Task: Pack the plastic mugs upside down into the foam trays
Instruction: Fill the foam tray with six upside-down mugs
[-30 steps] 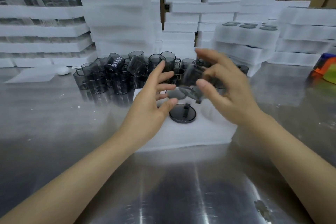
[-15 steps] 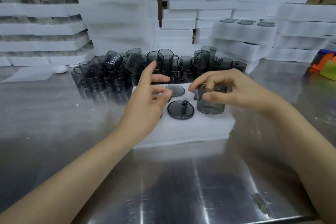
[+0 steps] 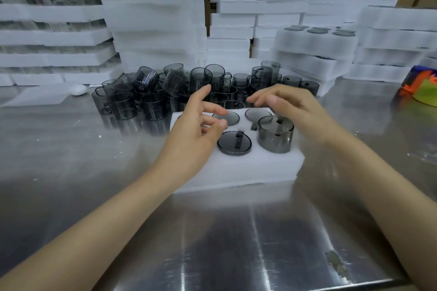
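Foam tray on a steel table, with one upside-down mug standing high in its near right pocket. Left hand and right hand hover over the tray, fingers loose, holding nothing. Behind: loose mugs and foam stacks.

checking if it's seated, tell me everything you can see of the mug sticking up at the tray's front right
The mug is smoky grey see-through plastic, round and straight-walled, upside down with its flat base on top; its dark handle shows through. It stands upright in the front right hole of the white foam tray, with most of its wall above the foam. The right hand hovers close behind it; whether it touches is unclear.
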